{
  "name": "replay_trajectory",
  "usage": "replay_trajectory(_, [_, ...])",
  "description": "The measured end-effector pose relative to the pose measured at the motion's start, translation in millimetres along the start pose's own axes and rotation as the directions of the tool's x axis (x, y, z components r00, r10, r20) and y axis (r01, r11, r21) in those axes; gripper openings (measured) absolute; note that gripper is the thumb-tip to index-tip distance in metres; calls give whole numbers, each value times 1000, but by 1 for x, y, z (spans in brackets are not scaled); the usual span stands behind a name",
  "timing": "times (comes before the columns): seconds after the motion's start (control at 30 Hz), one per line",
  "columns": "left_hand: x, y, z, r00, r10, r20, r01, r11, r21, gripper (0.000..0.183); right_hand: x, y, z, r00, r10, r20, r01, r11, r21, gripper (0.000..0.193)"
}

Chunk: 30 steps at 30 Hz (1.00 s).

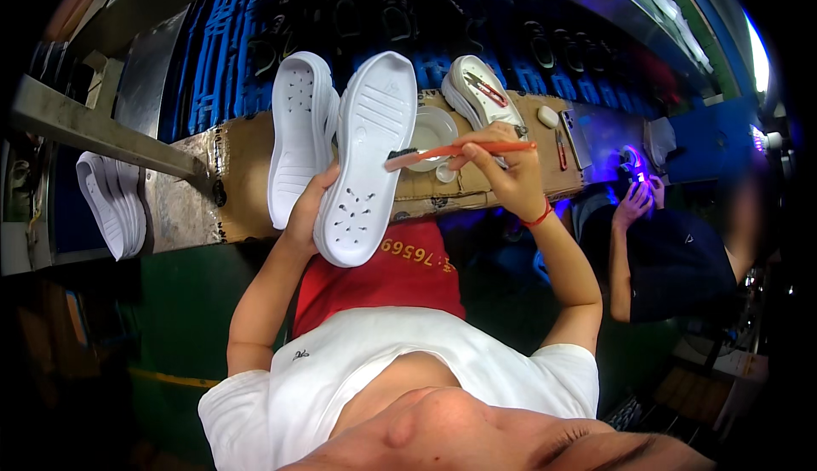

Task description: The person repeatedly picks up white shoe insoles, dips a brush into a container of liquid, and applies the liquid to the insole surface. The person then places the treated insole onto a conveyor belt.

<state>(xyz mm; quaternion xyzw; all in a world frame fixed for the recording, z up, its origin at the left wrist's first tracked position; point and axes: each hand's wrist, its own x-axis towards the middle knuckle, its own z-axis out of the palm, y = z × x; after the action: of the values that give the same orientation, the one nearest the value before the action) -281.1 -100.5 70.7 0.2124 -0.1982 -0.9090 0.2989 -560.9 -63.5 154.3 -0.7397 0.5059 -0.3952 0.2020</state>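
My left hand grips a white shoe sole by its left edge, near the heel end. The sole is tilted toward me, showing its ridged and small-holed inner face. In my right hand is a brush with an orange-red handle. Its dark bristles touch or hover just over the sole's right side; I cannot tell which. Behind the brush stands a white bowl, partly hidden by the sole. Another white sole leans to the left of the held one.
Cardboard covers the bench. A sole holding a red cutter lies behind my right hand. Stacked white soles stand far left. A metal bar crosses there. Blue-black racking runs behind. At right, a co-worker's hands work under violet light.
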Motion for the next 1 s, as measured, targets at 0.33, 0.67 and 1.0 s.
replay_trajectory(0.33, [6, 15, 1, 988, 107, 113, -104, 994, -33, 52, 7, -8, -4, 993, -119, 20, 117, 989, 92, 12])
replay_trajectory(0.67, [-3, 5, -10, 885, 463, 55, -374, 635, 676, 70, 12, -7, -30, 995, -11, 103, 26, 989, -147, 13])
replay_trajectory(1.0, [17, 7, 22, 726, 580, 369, -649, 401, 647, 79, 11, -43, 36, 977, 213, 14, -186, 814, 550, 20])
